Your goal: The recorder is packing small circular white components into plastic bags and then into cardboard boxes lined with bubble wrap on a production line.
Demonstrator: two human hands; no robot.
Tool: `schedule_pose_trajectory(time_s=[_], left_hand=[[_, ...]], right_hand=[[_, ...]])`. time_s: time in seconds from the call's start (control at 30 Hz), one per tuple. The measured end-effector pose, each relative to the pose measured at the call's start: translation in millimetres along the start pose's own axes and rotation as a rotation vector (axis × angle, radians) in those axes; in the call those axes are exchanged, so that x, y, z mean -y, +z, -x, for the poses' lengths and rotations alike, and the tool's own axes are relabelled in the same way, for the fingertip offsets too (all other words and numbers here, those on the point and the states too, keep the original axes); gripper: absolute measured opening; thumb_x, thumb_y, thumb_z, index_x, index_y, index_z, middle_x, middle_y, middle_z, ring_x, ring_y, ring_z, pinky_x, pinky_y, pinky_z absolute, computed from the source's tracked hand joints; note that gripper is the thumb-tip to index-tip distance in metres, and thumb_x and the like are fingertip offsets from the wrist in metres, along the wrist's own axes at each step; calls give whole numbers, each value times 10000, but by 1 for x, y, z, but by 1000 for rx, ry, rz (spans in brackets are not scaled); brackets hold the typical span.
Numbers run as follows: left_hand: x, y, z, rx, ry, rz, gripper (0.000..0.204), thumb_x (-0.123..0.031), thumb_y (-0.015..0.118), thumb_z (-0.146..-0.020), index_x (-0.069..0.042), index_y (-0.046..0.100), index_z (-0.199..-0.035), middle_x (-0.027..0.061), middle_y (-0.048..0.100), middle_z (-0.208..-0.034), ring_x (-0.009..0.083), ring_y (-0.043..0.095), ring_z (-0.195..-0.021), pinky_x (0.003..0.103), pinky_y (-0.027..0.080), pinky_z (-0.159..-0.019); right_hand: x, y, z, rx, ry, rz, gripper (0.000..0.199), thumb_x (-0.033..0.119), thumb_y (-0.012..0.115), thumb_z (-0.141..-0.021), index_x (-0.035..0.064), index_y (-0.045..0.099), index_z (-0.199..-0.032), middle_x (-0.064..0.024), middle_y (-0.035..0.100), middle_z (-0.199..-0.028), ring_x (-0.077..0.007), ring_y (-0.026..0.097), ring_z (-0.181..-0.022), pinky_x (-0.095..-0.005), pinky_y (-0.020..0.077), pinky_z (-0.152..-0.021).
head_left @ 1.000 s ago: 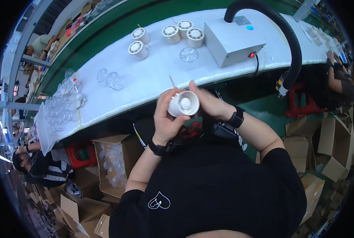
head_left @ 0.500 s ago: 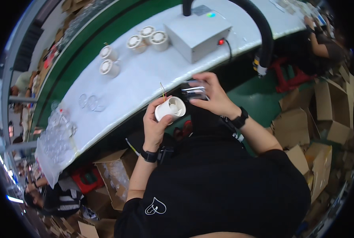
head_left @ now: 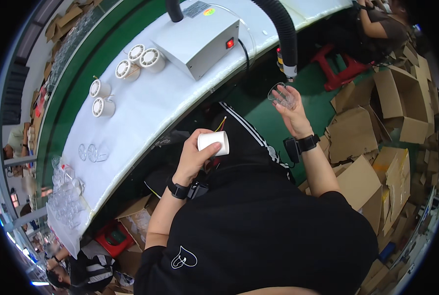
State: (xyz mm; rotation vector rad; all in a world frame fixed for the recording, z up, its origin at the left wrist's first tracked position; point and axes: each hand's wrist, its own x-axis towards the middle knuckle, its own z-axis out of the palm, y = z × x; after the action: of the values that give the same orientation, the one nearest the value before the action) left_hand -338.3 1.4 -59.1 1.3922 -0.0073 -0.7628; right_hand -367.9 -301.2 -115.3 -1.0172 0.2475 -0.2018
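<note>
My left hand point(head_left: 191, 156) is closed around a white cylindrical fan housing point(head_left: 205, 139), its thumb across the side. Thin coloured wires point(head_left: 221, 125) stick up from behind the housing. Out to the right, my right hand point(head_left: 294, 114) holds a clear plastic cup-shaped cover point(head_left: 277, 92) by its side. That cover is just below the metal-tipped nozzle point(head_left: 289, 71) of a thick black hose point(head_left: 281, 24); whether they touch I cannot tell. Several more white fan units point(head_left: 127, 70) stand on the white-covered table point(head_left: 136, 113).
A grey box point(head_left: 200, 49) with a lit red switch stands on the table. Clear covers point(head_left: 99, 154) lie at its left, near a bag of them point(head_left: 64, 206). Cardboard boxes point(head_left: 352, 135) and a red stool point(head_left: 345, 69) stand at right. Other people point(head_left: 384, 29) sit nearby.
My right hand has moved right, away from the fan housing, carrying the clear cover to the hose nozzle. The housing has turned in my left hand. The view has shifted to the right.
</note>
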Motion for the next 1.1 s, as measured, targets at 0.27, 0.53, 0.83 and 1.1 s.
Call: schedule_pose_trajectory(time_s=[0.27, 0.53, 0.83, 1.1], left_hand=[[-25, 0, 2, -14, 796, -887, 510, -207, 844, -599, -40, 573, -998, 78, 603, -941, 210, 577, -880, 304, 472, -772], [-19, -18, 15, -158, 821, -695, 598, -284, 862, -574, -34, 582, -1039, 98, 575, -1033, 232, 558, -948, 324, 459, -821], [8, -19, 30, -30, 680, -274, 791, -264, 690, -822, -46, 241, -1435, 168, 294, -1444, 261, 334, -1322, 345, 327, -1041], [-2, -21, 40, 94, 513, 102, 754, -275, 587, -896, -41, 138, -1454, 108, 151, -1521, 206, 230, -1370, 343, 220, -1097]], right_hand=[[8, 71, 16, 544, -11, 326, 676, -44, 728, -694, 119, 359, -1236, -126, 398, -1343, -265, 407, -1255, -392, 387, -992], [5, 121, 9, 963, 126, 409, 689, 12, 747, -708, 79, 338, -1259, -111, 421, -1307, -223, 434, -1209, -371, 388, -988], [-24, 146, 23, 897, 145, 179, 708, 142, 735, -776, 55, 303, -1330, -114, 365, -1357, -215, 393, -1245, -364, 349, -1028], [-18, 150, 15, 1001, -26, 359, 695, 134, 753, -754, 45, 364, -1322, -115, 352, -1375, -224, 375, -1270, -367, 341, -1040]])
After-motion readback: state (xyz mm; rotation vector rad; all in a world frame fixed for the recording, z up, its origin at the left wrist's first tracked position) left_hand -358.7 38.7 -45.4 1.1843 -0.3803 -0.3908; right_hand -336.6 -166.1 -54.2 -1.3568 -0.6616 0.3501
